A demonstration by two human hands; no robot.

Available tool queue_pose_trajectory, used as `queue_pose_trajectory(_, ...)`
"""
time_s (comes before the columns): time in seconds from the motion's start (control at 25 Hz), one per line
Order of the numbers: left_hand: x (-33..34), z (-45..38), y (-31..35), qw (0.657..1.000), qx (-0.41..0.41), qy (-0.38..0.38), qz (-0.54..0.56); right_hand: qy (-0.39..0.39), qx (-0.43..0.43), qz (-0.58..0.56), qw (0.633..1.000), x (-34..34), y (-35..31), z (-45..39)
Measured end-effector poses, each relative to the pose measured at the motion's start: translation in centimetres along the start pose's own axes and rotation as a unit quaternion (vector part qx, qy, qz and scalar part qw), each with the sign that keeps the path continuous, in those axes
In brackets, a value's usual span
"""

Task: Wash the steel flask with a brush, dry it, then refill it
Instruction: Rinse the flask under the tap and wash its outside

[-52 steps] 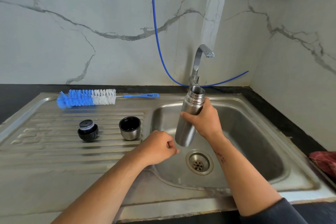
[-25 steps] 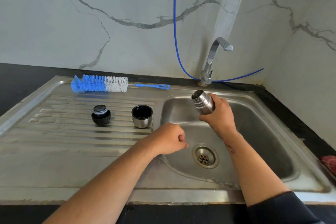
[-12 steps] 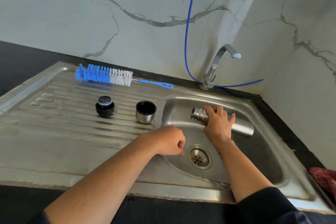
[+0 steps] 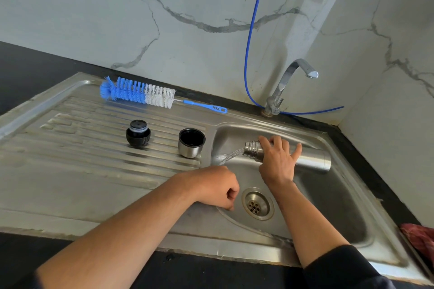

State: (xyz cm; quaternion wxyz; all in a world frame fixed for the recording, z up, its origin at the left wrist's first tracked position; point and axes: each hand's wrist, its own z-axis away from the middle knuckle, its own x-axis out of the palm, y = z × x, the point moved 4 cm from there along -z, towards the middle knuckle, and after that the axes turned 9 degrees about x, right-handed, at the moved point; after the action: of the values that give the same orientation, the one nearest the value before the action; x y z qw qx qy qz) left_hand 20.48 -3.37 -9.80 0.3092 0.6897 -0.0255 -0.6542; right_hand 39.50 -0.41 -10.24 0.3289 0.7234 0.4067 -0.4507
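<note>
The cylindrical steel flask [image 4: 312,159] lies on its side over the steel sink basin [image 4: 340,206], water running from its mouth at left. The right hand [image 4: 277,162] grips its neck. The left hand [image 4: 218,187], a loose empty fist, rests on the basin's near-left rim. The blue-and-white bottle brush [image 4: 141,92] lies far left on the drainboard.

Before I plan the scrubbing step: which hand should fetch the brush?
Left, probably. The left hand holds nothing, curled by the basin edge on the drainboard side where the brush lies. The right hand grips the flask, tipped and pouring water.
</note>
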Motion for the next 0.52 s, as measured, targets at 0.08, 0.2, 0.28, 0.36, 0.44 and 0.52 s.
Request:
queue_pose_trajectory(0.08,-0.1,-0.1,0.2,1.000,0.005,-0.001,-0.008,0.006,-0.001,0.007,1.000,0.0,-0.1,0.0)
queue_pose_trajectory(0.2,-0.1,-0.1,0.4,1.000,0.007,0.001,-0.011,0.015,-0.005,0.023,1.000,-0.1,-0.4,0.0)
queue_pose_trajectory(0.28,-0.1,0.0,0.4,1.000,0.007,0.002,-0.010,0.018,-0.013,0.041,0.999,-0.2,-0.7,0.2)
queue_pose_trajectory(0.36,-0.1,0.1,0.5,1.000,0.006,0.000,-0.008,0.018,-0.025,0.059,0.998,-0.2,-1.1,0.5)
queue_pose_trajectory(0.44,-0.1,0.1,0.5,1.000,0.001,-0.005,-0.005,0.017,-0.037,0.076,0.996,-0.3,-1.5,0.7)
queue_pose_trajectory(0.52,-0.2,0.2,0.5,1.000,-0.002,-0.008,-0.006,0.010,-0.055,0.096,0.994,-0.2,-2.1,1.0)
